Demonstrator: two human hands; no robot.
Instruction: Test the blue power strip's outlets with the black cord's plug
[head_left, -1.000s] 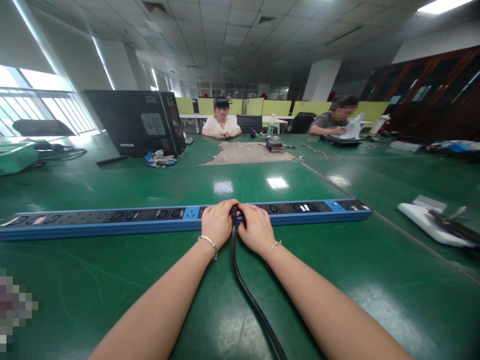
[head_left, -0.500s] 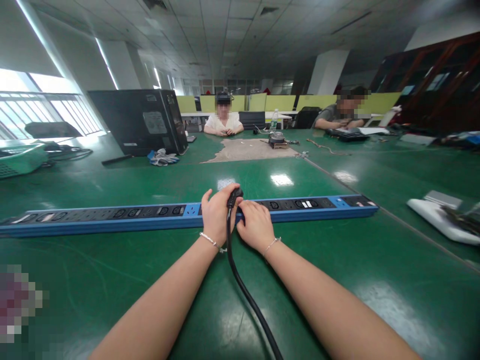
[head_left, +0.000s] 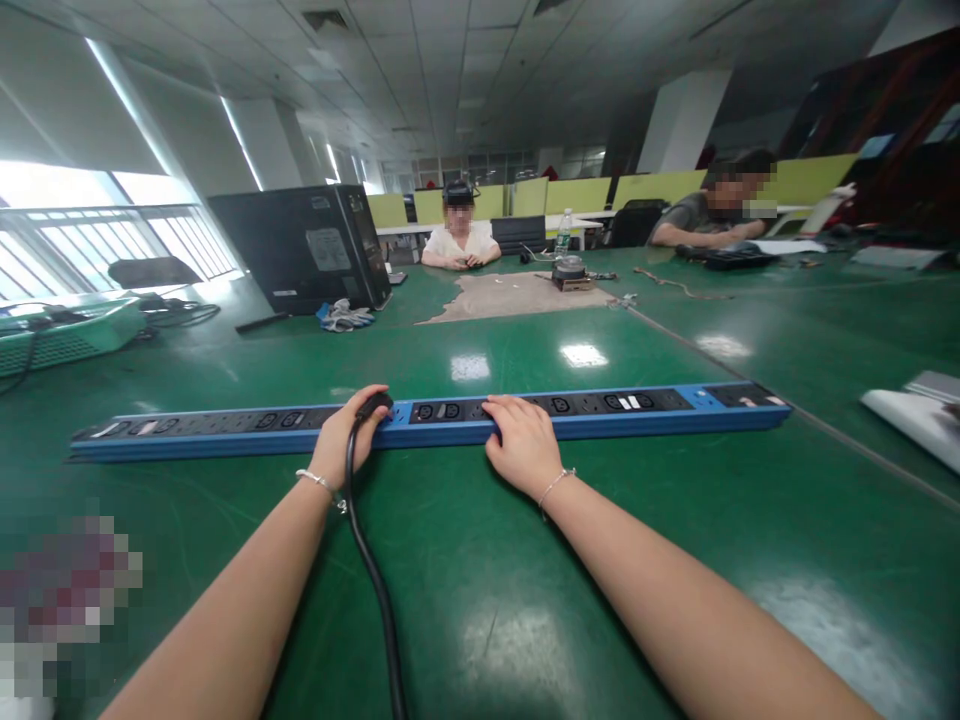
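My left hand (head_left: 346,440) is closed around the black plug (head_left: 375,403), just above the blue power strip (head_left: 637,426), and hides some of its sockets; I can't tell whether the plug touches it. The strip lies across the table in front of me. My right hand (head_left: 525,445) grips nothing loose: its fingers rest bent over the strip's top, farther right. The thick cable (head_left: 379,580) drops from the plug toward me, between my forearms. Beyond the strip, on the left, I see a green basket (head_left: 94,335), tangled cords (head_left: 176,312), a black case (head_left: 300,245) and gloves (head_left: 345,316) just beside it. A round dark device (head_left: 568,271) and a bottle (head_left: 563,232) are farther off; a white object (head_left: 911,422) lies near the right edge. The green table (head_left: 450,560) is glossy, with a bare greyish patch (head_left: 510,298). Two people sit across it, before yellow-green partitions (head_left: 660,188); a railing (head_left: 180,240) stands by bright windows on the left.
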